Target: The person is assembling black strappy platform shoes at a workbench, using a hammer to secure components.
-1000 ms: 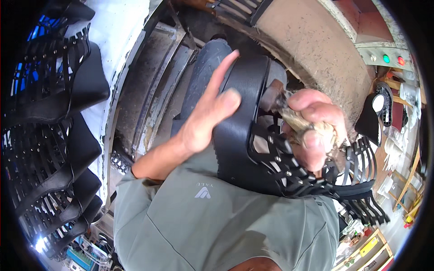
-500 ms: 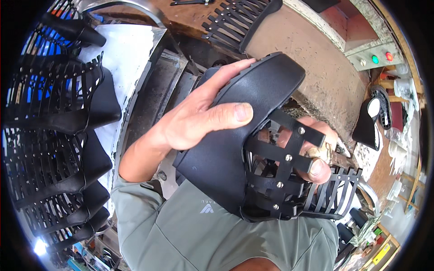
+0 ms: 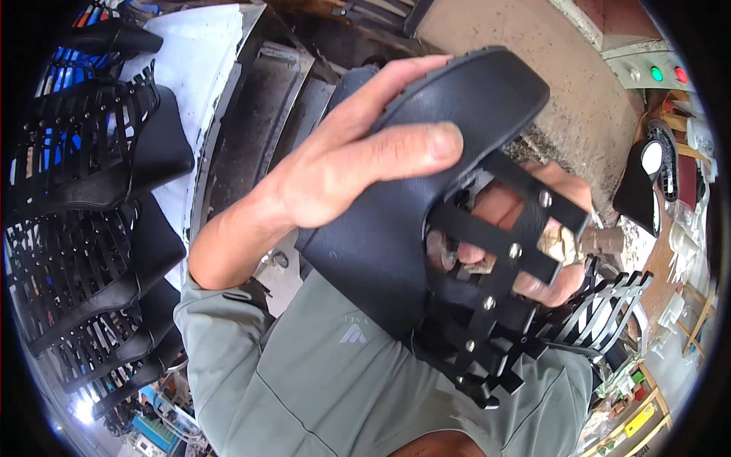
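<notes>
A black wedge sandal [image 3: 396, 251] with a cage of riveted straps is held up in front of my chest, its toe end tilted to the upper right. My left hand [image 3: 327, 171] is closed around the sole, thumb across the smooth side and fingers over the far edge. Behind the loose straps [image 3: 502, 263] my right hand [image 3: 563, 186] shows in part, fingers bent and blurred. A pale tan thing [image 3: 560, 244] with a brownish handle-like end is in or against it; its kind is unclear.
On the left, several similar black wedge sandals [image 3: 160, 145] stand stacked beside a white sheet [image 3: 202, 61]. Another strapped piece [image 3: 609, 312] lies at my right. A dusty brown surface [image 3: 487, 38] is ahead, with a button panel [image 3: 647, 72] and black soles [image 3: 640, 183] to the right.
The sandal and my left hand have shifted up and slightly right. My right thumb has left the strap ends, and the hand is now further behind the straps, which hang more loosely.
</notes>
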